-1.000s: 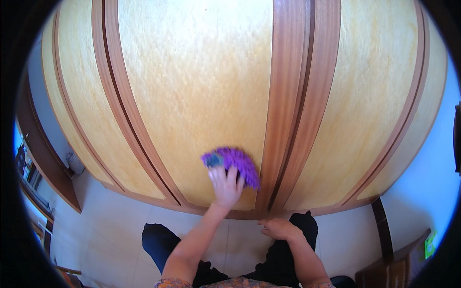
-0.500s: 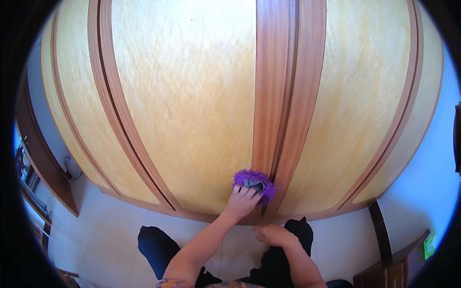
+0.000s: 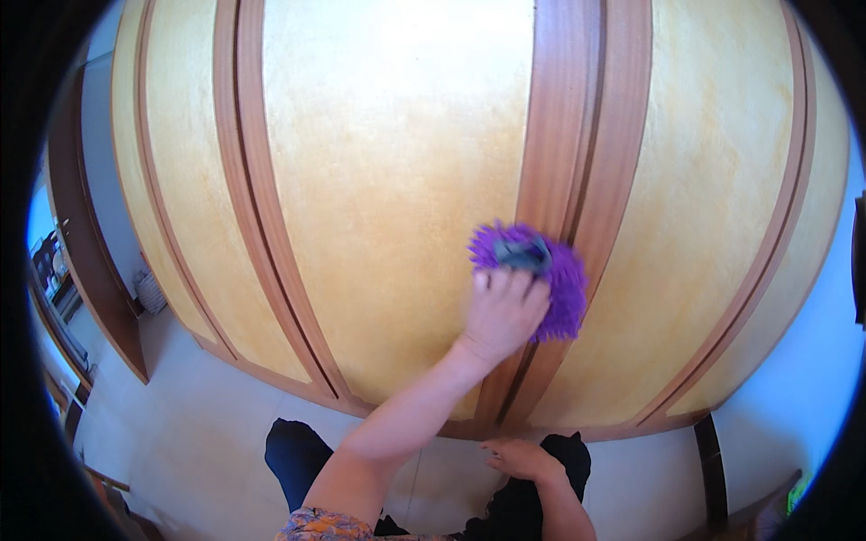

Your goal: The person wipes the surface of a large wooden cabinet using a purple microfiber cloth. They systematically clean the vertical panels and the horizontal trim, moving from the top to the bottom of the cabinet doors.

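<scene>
My left hand (image 3: 505, 311) grips a purple chenille cleaning mitt (image 3: 566, 284) by its grey cuff (image 3: 523, 253), with the fingers curled at the cuff. The shaggy mitt lies against the brown wooden strips (image 3: 564, 171) between two yellow panels of a wardrobe (image 3: 397, 180). One edge of it reaches over the left panel. My right hand (image 3: 525, 458) rests by my right knee (image 3: 566, 455), fingers loosely stretched out, with nothing seen in it.
Pale floor tiles (image 3: 207, 424) run along the wardrobe's base. At the left are an open brown door (image 3: 95, 243) and a woven basket (image 3: 151, 290). My left knee (image 3: 296, 455) is close to the wardrobe. A white wall (image 3: 794, 397) stands at the right.
My left hand has slid the purple mitt up the wooden strips from near the wardrobe's base. My right hand stays by the knee. The view has shifted slightly.
</scene>
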### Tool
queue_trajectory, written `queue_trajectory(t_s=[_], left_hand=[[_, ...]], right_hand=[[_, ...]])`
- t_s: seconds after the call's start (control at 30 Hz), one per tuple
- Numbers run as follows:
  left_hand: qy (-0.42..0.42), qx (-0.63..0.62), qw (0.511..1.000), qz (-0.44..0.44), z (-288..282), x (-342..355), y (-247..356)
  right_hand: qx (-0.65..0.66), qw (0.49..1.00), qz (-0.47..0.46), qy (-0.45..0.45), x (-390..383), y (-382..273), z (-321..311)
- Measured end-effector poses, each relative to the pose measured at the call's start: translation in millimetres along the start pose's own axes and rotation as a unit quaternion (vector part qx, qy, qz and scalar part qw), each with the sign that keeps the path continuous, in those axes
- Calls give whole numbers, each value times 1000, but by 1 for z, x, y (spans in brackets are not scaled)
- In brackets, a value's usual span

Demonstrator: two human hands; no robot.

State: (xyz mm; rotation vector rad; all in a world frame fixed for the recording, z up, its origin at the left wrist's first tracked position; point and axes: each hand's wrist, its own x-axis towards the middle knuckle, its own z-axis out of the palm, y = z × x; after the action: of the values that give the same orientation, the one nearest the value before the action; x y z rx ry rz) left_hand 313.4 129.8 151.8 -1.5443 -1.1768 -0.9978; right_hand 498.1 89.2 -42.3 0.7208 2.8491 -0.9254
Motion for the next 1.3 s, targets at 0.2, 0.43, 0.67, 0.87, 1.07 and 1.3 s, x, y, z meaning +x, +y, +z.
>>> queue_trajectory(t_s=[0.2,0.43,0.67,0.87,1.07,1.3], left_hand=[[-110,-4,991,74,2,-111,-21],[-90,36,993,-62,-73,-109,-119],[48,71,949,-304,-112,-120,-195],[-54,74,941,-325,-120,-155,-191],[-52,112,921,-369,-149,-127,-234],[22,88,928,-362,-157,-83,-273]], right_hand=[[-26,998,-38,47,1,17,10],[-15,999,-32,29,-7,13,1],[-2,999,-42,6,16,0,16],[-61,995,-82,-12,47,-5,22],[-139,982,-90,93,44,-55,1],[-205,965,-117,109,59,-36,-1]])
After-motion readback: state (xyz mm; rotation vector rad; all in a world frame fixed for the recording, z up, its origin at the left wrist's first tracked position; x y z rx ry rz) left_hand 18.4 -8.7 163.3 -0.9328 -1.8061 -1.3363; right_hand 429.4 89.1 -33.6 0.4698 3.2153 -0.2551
